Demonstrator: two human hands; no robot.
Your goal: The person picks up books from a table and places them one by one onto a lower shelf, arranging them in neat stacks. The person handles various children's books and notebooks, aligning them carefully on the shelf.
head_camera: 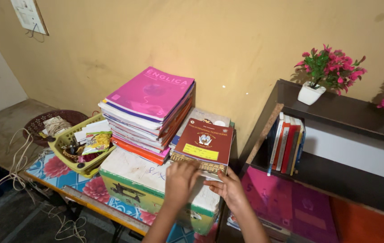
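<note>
Basket (66, 146) left of book stack (149, 114)

Two bare forearms, no sleeves, unadorned fingers (187, 168)

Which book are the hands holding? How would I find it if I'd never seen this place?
Find the tall stack of books with a pink cover on top, against the yellow wall. Just right of it lies the maroon book, its near edge held by the left hand and right hand. Only it has a yellow label.

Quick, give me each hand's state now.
Left hand: fingers curled on the near edge of the maroon book.
Right hand: gripping the same book's near corner.
</note>
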